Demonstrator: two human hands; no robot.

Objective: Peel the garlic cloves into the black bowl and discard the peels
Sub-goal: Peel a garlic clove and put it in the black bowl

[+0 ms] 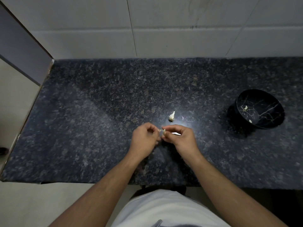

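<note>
Over the middle of the dark granite counter [98,112], my left hand [145,138] and my right hand [179,136] meet, fingers curled, pinching one small garlic clove [163,131] between them. Just beyond the hands, a piece of a garlic bulb [171,116] lies on the counter. A black bowl [268,122] with pale veins stands at the right, tilted toward me, with peeled cloves [245,107] inside. A small scrap of peel [182,118] lies right of the bulb piece, and a white peel [175,133] shows behind my right hand.
A pale tiled wall [164,27] rises behind the counter. The counter's left end meets a beige surface [14,102], and its front edge runs just before my body.
</note>
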